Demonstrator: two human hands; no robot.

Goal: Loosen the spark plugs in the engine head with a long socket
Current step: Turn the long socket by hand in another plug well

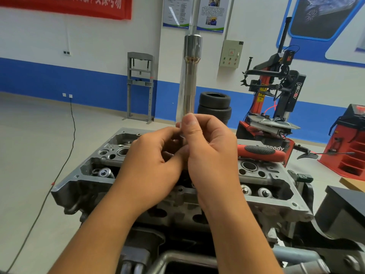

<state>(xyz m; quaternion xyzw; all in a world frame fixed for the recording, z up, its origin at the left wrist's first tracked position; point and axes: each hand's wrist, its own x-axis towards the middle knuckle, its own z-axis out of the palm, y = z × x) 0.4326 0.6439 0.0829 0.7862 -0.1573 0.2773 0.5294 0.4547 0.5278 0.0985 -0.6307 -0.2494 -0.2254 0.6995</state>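
Note:
A long chrome socket (188,80) stands upright above the grey engine head (262,186), with a thin extension bar (194,12) rising from its top out of view. My right hand (209,153) pinches the socket's lower end between thumb and fingers. My left hand (156,165) curls against the same lower end from the left. Both hands hide the socket's tip and the middle of the head, so no spark plug shows. Valve springs (105,173) sit in the head's left bay.
A red and black tool handle (260,152) lies on the far right of the head. Behind stand a red tyre changer (276,99), stacked tyres (215,107), a grey shop press (140,84) and a red cabinet (347,147). A black cable (73,123) runs across the floor at left.

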